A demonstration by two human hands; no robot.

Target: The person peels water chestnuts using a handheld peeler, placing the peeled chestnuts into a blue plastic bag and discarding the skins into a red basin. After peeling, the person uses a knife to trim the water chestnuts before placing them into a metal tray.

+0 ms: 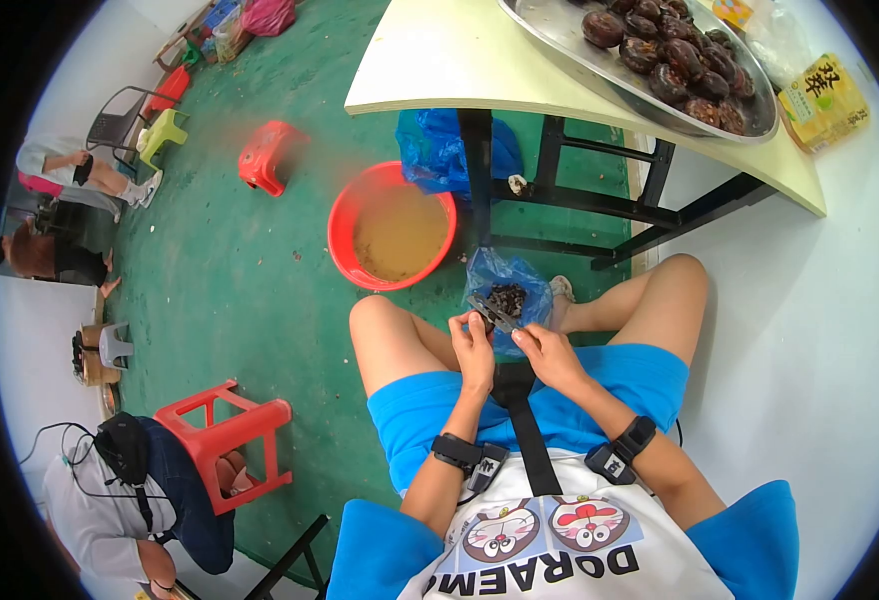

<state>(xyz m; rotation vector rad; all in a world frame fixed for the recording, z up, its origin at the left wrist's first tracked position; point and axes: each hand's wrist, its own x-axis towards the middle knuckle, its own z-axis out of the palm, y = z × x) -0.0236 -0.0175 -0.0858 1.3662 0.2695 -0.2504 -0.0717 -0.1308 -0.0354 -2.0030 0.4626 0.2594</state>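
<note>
My left hand (473, 352) is closed, its fingers pinched at a small dark piece (487, 322) whose kind I cannot make out. My right hand (550, 357) is closed on the end of a grey metal hand tool (503, 317), slim and partly hidden by the fingers. Both hands meet between my knees, the tool against the left fingertips. Just beyond them a blue plastic bag (532, 277) stands open on the floor, with many small dark scraps (507, 297) inside.
A red basin (338, 240) of murky water stands ahead. The table (430, 60) bears a metal tray (570, 62) of dark round items (665, 55) and a yellow packet (825, 103). Red stools (272, 157) stand about. A seated person (130, 490) is at left; others are farther back.
</note>
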